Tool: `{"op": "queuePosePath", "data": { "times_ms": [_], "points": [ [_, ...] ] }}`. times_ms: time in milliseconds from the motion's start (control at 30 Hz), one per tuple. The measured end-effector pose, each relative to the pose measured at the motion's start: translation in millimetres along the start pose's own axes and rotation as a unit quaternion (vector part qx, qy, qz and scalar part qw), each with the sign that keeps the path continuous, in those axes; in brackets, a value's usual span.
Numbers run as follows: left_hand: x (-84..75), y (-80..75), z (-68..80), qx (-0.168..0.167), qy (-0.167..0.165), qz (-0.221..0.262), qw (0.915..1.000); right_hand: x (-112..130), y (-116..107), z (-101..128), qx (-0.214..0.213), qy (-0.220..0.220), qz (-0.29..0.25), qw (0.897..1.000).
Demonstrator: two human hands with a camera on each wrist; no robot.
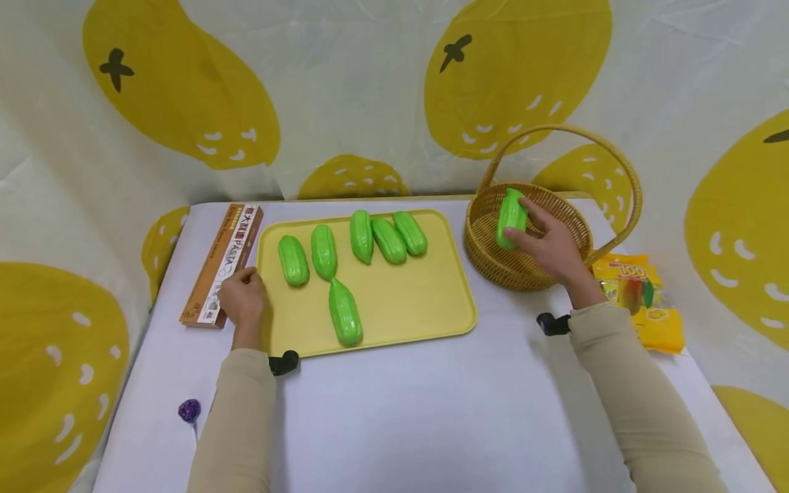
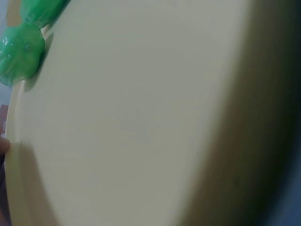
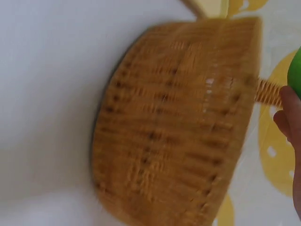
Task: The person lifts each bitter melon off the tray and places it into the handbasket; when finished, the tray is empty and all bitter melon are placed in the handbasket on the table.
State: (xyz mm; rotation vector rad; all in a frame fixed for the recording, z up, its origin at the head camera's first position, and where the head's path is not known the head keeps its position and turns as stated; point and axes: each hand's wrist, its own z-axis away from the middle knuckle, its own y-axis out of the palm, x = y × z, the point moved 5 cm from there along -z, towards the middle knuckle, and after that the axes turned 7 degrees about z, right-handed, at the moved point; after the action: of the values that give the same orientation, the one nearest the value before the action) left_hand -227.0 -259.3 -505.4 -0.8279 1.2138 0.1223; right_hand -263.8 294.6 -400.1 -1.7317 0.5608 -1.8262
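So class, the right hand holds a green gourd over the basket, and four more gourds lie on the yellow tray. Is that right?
Not quite: the head view shows six gourds on the tray, not four. The right hand does hold a gourd over the basket.

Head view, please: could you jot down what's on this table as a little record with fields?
right hand: holds a green gourd over the wicker basket
left hand: rests at the left edge of the yellow tray, holding nothing
tray contents: six green gourds, five in a row at the back, one nearer
left of tray: pasta box
right of basket: yellow snack bag
front left: purple lollipop
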Motion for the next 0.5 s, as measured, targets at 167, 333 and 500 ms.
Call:
{"op": "queuePosePath", "data": {
  "times_ms": [167, 333, 500],
  "points": [
    [0.2, -0.9, -0.5, -0.004, 0.004, 0.002, 1.0000, -19, -10, -5, -0.015, 0.017, 0.068, 0.997],
    [1.4, 0.4, 0.1, 0.002, 0.001, 0.006, 1.0000, -41, -12, -5, -0.016, 0.037, 0.110, 0.993],
    [1.8, 0.5, 1.4, 0.003, 0.004, 0.005, 1.0000, -57, -13, -6, -0.008, 0.054, 0.123, 0.991]
  ]
}}
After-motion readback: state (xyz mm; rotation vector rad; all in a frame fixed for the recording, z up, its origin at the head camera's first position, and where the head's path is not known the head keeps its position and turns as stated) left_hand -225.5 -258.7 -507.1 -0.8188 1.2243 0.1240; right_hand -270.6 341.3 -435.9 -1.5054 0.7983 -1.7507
